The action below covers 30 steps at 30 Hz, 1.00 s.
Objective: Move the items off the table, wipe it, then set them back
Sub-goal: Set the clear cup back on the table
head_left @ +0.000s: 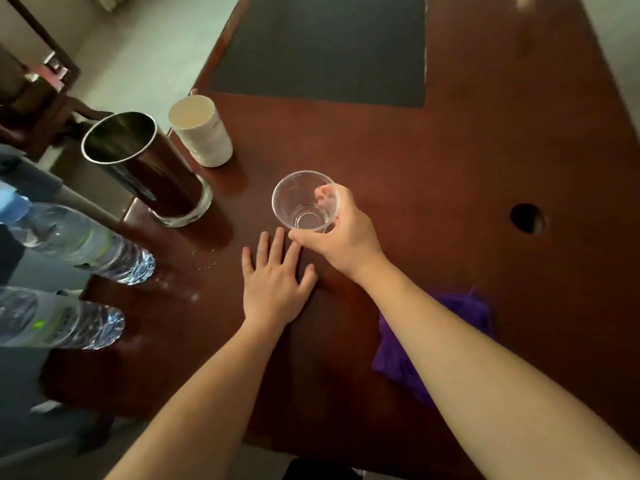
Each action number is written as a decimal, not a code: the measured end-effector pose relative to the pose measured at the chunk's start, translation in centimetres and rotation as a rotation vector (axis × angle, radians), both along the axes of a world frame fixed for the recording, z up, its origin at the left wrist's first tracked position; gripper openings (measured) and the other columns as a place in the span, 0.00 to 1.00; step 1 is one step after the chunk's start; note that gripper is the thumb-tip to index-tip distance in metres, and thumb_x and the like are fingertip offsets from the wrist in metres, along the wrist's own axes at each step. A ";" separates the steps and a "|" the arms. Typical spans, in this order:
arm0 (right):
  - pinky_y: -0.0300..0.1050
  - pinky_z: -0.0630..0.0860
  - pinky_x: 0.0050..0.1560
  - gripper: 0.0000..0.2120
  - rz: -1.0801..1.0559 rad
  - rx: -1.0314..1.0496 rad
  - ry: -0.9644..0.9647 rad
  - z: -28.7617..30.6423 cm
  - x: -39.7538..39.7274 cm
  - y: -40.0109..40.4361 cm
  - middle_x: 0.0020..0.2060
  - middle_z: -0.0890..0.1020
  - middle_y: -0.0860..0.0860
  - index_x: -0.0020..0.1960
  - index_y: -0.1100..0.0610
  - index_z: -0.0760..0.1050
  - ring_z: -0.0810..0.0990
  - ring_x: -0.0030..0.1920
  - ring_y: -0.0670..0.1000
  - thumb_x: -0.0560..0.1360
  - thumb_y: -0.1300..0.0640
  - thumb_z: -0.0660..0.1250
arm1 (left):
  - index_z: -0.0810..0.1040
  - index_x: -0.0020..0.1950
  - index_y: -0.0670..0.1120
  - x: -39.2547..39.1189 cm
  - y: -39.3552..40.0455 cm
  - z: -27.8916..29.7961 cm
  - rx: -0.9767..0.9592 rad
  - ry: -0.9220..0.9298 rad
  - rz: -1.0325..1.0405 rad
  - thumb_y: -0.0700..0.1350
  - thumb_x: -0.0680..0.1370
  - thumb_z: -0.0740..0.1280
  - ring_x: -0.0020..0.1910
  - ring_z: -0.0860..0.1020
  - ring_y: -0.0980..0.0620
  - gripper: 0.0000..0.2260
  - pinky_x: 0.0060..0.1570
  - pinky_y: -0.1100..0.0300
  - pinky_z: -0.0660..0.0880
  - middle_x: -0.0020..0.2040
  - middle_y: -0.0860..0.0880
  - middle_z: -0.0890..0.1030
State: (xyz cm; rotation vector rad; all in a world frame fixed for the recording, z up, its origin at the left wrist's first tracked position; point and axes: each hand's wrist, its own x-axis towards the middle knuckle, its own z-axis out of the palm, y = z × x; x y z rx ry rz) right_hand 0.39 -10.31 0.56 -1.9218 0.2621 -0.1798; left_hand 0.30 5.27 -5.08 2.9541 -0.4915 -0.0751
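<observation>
My right hand [341, 242] grips a clear plastic cup [304, 202] from its right side, upright at the middle of the brown table [450, 174]. My left hand [273, 280] lies flat on the tabletop just below the cup, fingers spread, holding nothing. Along the left edge stand a steel cylinder container [145, 168], a white paper cup [202, 133] and two clear water bottles [86, 244] [59, 318]. A purple cloth [460, 327] lies crumpled on the table, partly hidden under my right forearm.
A dark rectangular mat [322, 46] is set into the far part of the table. A round cable hole [527, 218] is at the right. A wooden chair [38, 109] stands on the floor at the far left.
</observation>
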 end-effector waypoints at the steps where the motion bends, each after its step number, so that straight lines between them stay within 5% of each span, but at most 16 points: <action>1: 0.46 0.74 0.61 0.37 -0.031 0.005 -0.002 0.0 -0.6 -1.1 0.61 0.75 0.42 0.65 0.49 0.67 0.74 0.62 0.41 0.61 0.44 0.79 | 0.62 0.78 0.54 0.1 -0.2 -0.2 -0.011 -0.010 -0.017 0.62 0.78 0.50 0.79 0.54 0.42 0.29 0.74 0.41 0.44 0.79 0.46 0.60; 11: 0.34 0.71 0.59 0.40 -0.336 -0.008 0.038 -0.4 -7.4 -9.6 0.63 0.76 0.41 0.68 0.49 0.66 0.74 0.61 0.39 0.61 0.43 0.80 | 0.56 0.79 0.58 0.6 -0.1 -1.6 0.028 0.031 -0.011 0.66 0.77 0.46 0.80 0.48 0.47 0.30 0.76 0.42 0.44 0.81 0.50 0.55; 15: 0.40 0.73 0.62 0.41 -0.411 -0.033 0.066 -1.1 -9.6 -11.7 0.64 0.76 0.43 0.69 0.49 0.66 0.74 0.63 0.42 0.61 0.42 0.79 | 0.58 0.79 0.57 0.5 -0.1 -1.3 0.005 0.024 -0.002 0.65 0.77 0.46 0.80 0.48 0.47 0.31 0.75 0.42 0.44 0.81 0.49 0.55; 30: 0.26 0.68 0.49 0.41 -0.462 -0.038 0.139 -4.2 -12.3 -12.8 0.68 0.72 0.44 0.71 0.45 0.62 0.71 0.62 0.42 0.64 0.39 0.76 | 0.56 0.79 0.57 0.3 -0.4 -1.0 0.018 0.055 0.004 0.61 0.80 0.53 0.80 0.46 0.47 0.27 0.76 0.43 0.42 0.81 0.49 0.53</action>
